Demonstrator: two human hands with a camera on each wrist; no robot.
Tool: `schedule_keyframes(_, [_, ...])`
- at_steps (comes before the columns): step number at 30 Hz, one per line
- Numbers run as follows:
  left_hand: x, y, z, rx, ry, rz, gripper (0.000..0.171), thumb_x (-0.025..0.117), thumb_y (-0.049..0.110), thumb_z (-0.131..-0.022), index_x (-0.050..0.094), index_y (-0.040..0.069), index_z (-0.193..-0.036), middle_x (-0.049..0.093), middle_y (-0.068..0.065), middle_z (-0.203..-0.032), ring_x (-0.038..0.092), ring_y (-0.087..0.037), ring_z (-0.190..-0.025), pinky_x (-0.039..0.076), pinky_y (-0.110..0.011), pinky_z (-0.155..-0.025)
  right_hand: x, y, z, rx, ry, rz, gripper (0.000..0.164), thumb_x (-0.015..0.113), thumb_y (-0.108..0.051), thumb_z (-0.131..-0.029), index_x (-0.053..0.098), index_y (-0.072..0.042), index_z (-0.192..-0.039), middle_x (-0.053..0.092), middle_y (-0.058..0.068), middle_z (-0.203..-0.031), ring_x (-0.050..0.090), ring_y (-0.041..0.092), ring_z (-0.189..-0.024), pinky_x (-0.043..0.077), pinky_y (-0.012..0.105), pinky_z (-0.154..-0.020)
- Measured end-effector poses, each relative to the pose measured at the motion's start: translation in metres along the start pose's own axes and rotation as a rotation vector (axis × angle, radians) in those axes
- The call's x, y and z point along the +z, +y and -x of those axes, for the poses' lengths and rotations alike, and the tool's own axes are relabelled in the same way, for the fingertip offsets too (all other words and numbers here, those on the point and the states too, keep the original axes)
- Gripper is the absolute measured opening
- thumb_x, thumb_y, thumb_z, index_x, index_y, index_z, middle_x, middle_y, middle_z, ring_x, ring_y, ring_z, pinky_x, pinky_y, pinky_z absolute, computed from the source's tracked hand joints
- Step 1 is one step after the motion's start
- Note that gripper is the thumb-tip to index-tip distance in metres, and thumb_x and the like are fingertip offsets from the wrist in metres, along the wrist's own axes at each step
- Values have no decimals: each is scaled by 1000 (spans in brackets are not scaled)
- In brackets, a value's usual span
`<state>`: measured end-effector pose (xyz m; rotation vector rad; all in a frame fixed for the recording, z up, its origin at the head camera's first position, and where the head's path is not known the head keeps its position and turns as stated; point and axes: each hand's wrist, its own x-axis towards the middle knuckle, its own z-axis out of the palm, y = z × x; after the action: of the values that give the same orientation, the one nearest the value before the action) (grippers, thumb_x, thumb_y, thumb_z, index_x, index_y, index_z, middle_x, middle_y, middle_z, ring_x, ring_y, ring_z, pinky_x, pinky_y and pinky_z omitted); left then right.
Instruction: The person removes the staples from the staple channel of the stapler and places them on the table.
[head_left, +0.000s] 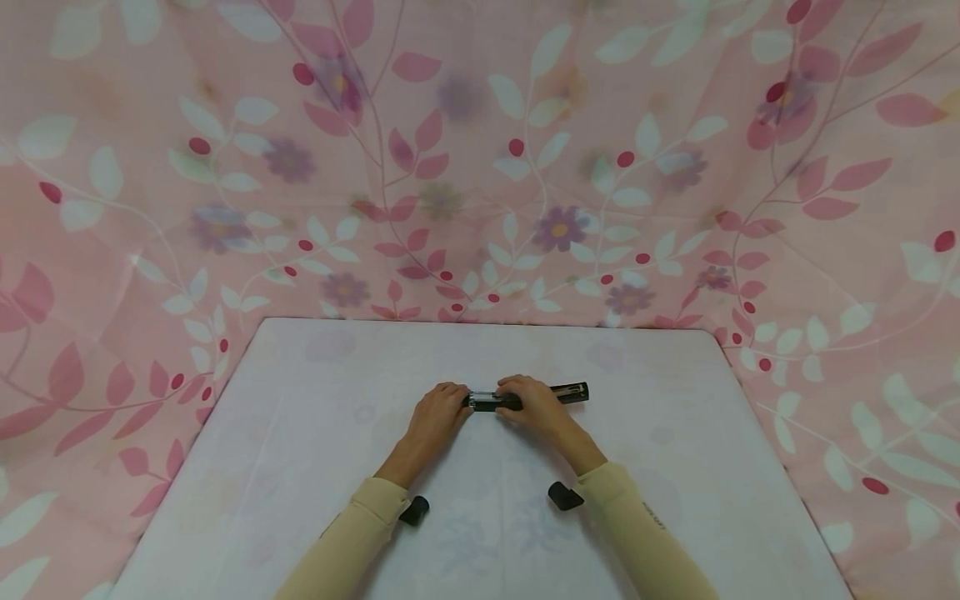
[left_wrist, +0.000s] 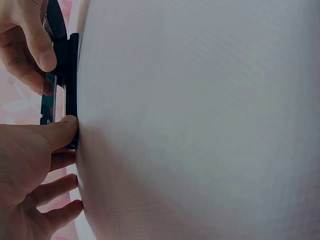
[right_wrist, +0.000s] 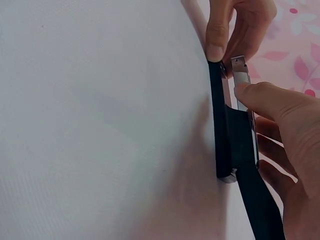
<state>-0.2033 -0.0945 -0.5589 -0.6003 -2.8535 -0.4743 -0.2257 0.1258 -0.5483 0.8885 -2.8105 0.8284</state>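
A black stapler (head_left: 486, 403) with a metal magazine lies along the table, its top cover (head_left: 576, 392) swung back to the right. My left hand (head_left: 438, 418) pinches the left end of the base, as the left wrist view shows with the thumb on the base (left_wrist: 72, 95). Around the stapler's middle, my right hand (head_left: 538, 410) grips the body. In the right wrist view its thumb lies on the silver magazine (right_wrist: 241, 77), which stands apart from the base with a gap between. The inside of the magazine is hidden.
The white-covered table (head_left: 322, 533) ends at a straight far edge. Behind it hangs a pink floral cloth (head_left: 480, 167). Black wrist mounts (head_left: 565, 497) stick out at the inner side of both sleeves, above the table.
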Motion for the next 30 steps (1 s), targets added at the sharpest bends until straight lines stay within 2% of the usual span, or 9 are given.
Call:
schedule_keyframes(16, [-1,1,0,2,9,12,33,73,21,-88,68,4,-116,70,-8,-117,63,-26,-114,53,-42,-97,6,-4,2,22,1,35,36,80,-26,-82,71,-11,-114,69,3,-121,65,21,-113,52,39,-99])
schedule_keyframes(30, [-2,1,-1,10,9,3,33,73,22,-89,68,4,-116,70,-8,-116,64,-26,-114,52,-42,-98,8,-5,1,21,-1,21,33,79,-26,-83,71,-11,-112,70,3,-117,66,21,-111,52,38,-99])
